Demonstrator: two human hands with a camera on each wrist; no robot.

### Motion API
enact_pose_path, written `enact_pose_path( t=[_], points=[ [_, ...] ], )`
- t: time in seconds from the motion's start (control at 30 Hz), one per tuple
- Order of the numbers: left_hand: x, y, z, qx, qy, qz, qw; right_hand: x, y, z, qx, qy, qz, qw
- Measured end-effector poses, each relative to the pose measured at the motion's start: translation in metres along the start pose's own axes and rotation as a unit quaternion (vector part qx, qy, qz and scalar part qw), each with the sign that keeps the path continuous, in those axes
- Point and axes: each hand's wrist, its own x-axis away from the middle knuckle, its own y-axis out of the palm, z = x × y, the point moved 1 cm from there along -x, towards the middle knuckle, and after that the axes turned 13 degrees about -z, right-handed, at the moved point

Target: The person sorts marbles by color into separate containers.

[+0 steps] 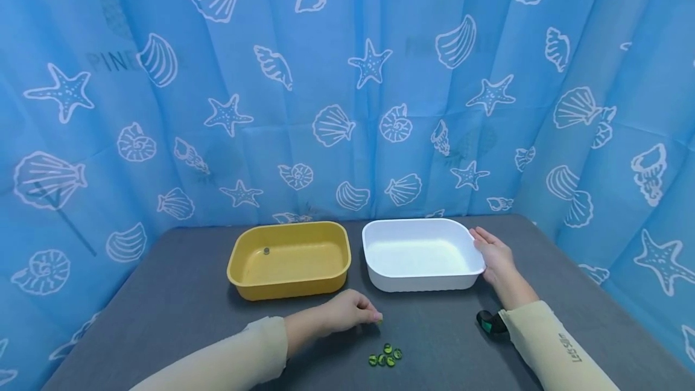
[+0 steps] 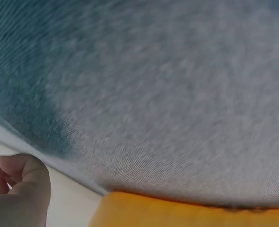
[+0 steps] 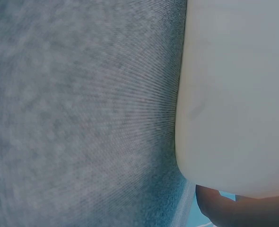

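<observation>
In the head view my left hand (image 1: 347,311) pinches a small greenish piece (image 1: 379,320), mostly covered by thumb and fingertips, low over the grey table. Just in front of it lie several green glass marbles (image 1: 382,359) with dark swirls, in a loose cluster. My right hand (image 1: 495,257) is against the right end of a white basin (image 1: 423,282), its fingers extended along the rim. The right wrist view shows the basin's pale side wall (image 3: 234,104) and part of the fingers (image 3: 215,205) at its corner.
A yellow basin (image 1: 293,288) stands left of the white one, with one small round greyish thing (image 1: 266,251) inside. A black strap with a green patch (image 1: 491,323) is by the right wrist. Behind the grey table (image 1: 434,343) hangs a blue shell-print curtain (image 1: 336,77).
</observation>
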Motion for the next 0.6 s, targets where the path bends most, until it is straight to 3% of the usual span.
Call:
enact_pose_path(
  t=[0.6],
  points=[
    [-0.015, -0.019, 0.029, 0.066, 0.046, 0.101, 0.9916, 0.000, -0.001, 0.000, 0.000, 0.009, 0.001, 1.0000]
  ],
)
